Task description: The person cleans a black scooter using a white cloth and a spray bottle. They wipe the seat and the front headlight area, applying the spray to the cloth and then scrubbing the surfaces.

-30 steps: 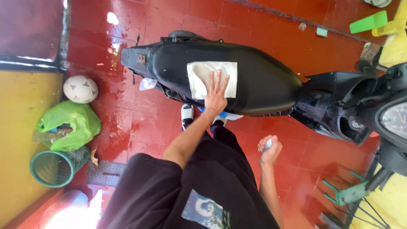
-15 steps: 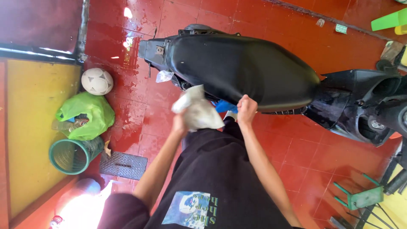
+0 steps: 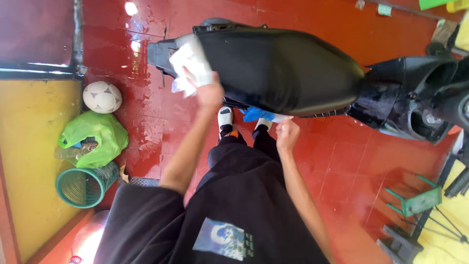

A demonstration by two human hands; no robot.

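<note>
While the left hand (image 3: 209,93) clutches a crumpled white cloth (image 3: 190,61) against the rear end of the glossy black scooter seat (image 3: 283,63), the right hand (image 3: 287,136) hangs loosely curled just below the seat's edge; whether it holds anything cannot be told.

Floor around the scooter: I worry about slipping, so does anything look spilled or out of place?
Yes. The red tiled floor looks wet and glossy beside the ball. A green bag lies loose by the green basket.
</note>
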